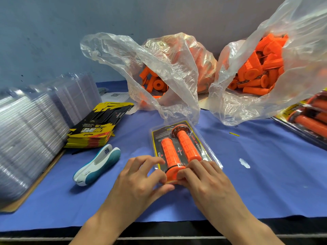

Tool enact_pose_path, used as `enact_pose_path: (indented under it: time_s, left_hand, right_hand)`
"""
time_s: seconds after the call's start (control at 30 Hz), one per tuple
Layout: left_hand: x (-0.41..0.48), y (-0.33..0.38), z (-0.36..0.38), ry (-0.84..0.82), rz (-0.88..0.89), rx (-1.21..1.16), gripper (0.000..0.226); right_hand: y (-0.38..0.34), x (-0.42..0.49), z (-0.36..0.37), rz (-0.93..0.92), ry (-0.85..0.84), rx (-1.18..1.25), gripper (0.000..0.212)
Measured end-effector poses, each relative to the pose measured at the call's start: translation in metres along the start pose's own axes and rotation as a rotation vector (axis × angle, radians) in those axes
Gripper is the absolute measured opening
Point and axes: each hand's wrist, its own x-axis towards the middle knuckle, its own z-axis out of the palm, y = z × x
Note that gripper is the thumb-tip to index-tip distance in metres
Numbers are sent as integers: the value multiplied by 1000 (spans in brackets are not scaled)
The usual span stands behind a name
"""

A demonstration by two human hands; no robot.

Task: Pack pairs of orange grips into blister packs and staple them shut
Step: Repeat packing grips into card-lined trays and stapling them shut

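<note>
1. left grip and right grip are both clamped on the near end of the blister pack. Fingers curl over the top and the left thumb is tucked under the edge. My read: they are squeezing the clear shell halves together so that end seats before stapling.
2. The pack lies flat on the blue-covered counter, its near end between the two grips. The long axis runs away from them, canted slightly right.
3. Orange grips: two side by side under the shell, loaded head-to-tail. One flange sits at the near end, right between the grips, and the other at the far end. They look like bright matte rubber with a blocky tread. A black/yellow card sits behind them.
4. Stapler lies just left of the left grip, untouched. It is probably parked there as the next tool.
5. Further left and beyond are a card stack and a stack of empty shells. Beyond the pack are two open bags of loose stock. Finished packs are far right.
</note>
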Motion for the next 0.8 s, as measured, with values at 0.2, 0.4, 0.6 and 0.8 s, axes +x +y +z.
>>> enact_pose_path:
  time_s: [0.2,0.4,0.6,0.8]
  left_hand:
    - [-2,3,0,-34,-2,-144,4]
    - [2,12,1,-105,-1,-286,7]
    - [10,6,-2,-94,111,-200,10]
    - [5,13,-4,-143,24,-290,8]
  right_hand:
    - [9,-4,-3,-40,60,34,5]
    - [7,-5,-5,-107,88,94,17]
    - [7,-5,-4,-107,71,129,17]
    - [8,-4,-5,-85,70,191,27]
